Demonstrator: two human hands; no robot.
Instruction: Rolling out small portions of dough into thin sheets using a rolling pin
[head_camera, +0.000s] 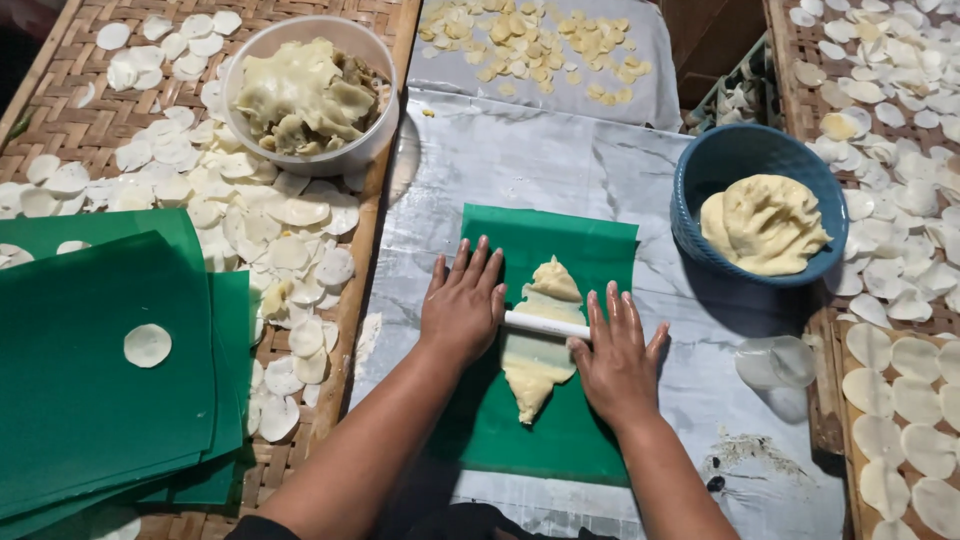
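A tabletop (600, 170) covered in grey, marble-patterned sheeting carries the work. A green plastic sheet (560, 420) lies flat on its middle. Near the right edge stands a blue bowl (700, 190) of pale dough, and just below it lies a small clear plastic piece (775, 360). At the far end a grey cloth (640, 90) holds scattered yellowish dough bits. Woven bamboo trays flank the tabletop: the left tray (70, 90) bears white dough discs, a white bowl (300, 160) and stacked green sheets (90, 390); the right tray (790, 70) bears more discs.
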